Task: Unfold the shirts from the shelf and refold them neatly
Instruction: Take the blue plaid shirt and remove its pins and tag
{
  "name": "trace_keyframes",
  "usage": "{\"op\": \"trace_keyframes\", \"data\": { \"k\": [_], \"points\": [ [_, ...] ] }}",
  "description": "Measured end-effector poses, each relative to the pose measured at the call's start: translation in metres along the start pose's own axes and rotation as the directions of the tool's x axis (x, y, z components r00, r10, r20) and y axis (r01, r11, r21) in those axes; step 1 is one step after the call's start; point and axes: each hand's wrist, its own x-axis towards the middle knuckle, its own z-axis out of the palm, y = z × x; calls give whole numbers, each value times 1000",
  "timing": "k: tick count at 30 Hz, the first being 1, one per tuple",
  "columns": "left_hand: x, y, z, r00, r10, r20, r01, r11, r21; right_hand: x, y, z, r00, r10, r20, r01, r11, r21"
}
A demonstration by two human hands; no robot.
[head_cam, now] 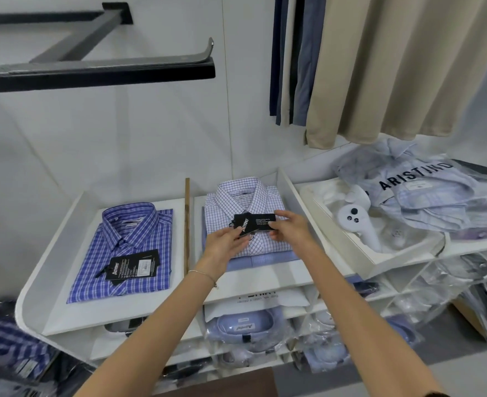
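A: At the centre of the head view, what lies on the shelf?
B: A folded white shirt with a fine purple check [246, 213], collar buttoned, sits on a pale blue folded shirt [260, 260] in the middle compartment of the white shelf [265, 275]. The left hand [222, 247] and the right hand [292, 227] both pinch the black hang tags [253, 223] lying on its chest, fingers curled onto the card edges.

A: And around it?
B: Left of centre, past a thin wooden divider [187, 224], lies a folded blue plaid shirt [127, 250] with its own black tag [134, 266]. At right, a white controller [357, 222] rests in a white tray, beside bagged shirts [425, 196]. Upper left, a dark metal rail [96, 73] on a white wall; upper right, hanging beige fabric [402, 67] and dark blue garments.

A: Any writing?
B: The plastic bag reads "ARISTINO"; the tags carry the same logo, the small print unreadable.
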Motion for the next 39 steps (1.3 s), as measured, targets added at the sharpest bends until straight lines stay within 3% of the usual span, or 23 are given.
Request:
{"op": "trace_keyframes", "data": {
  "k": [2,3,5,7,9,11,17,20,23,28,34,36,39],
  "points": [
    [2,-3,-6,992,90,-92,-75,985,156,6,1,0,1000,-6,-26,5,999,-48],
    [2,-7,-10,972,203,-122,-160,942,295,7,2,0,999,-25,-33,23,997,-77],
    [1,-14,-18,883,468,-43,-352,718,601,6,5,1,996,-81,-27,75,984,-160],
    [-1,-21,-23,795,586,154,-471,439,765,-1,10,4,979,-204,-17,186,923,-337],
    [0,-30,-24,757,563,330,-536,247,807,-10,13,7,928,-368,56,334,755,-565],
    [1,-39,-24,752,499,432,-566,152,810,-19,16,10,889,-422,175,422,613,-668],
    [7,-39,-25,684,443,579,-618,-69,783,-22,26,12,852,-451,265,440,344,-830],
    [16,-35,-30,718,368,590,-562,-192,804,-18,22,18,851,-463,248,417,309,-855],
    [15,-32,-34,717,363,595,-562,-204,802,-18,19,23,859,-464,214,395,336,-855],
    [-2,-11,-48,651,471,596,-601,-160,783,-24,9,38,845,-511,157,367,342,-865],
    [-19,39,-101,567,690,451,-579,-55,813,-45,-10,93,774,-589,234,566,477,-673],
    [-21,52,-136,605,726,325,-537,71,841,-63,-15,123,749,-608,264,636,548,-543],
    [-25,63,-195,724,687,70,-436,375,818,-87,-14,173,842,-466,272,536,780,-322]
  ]
}}
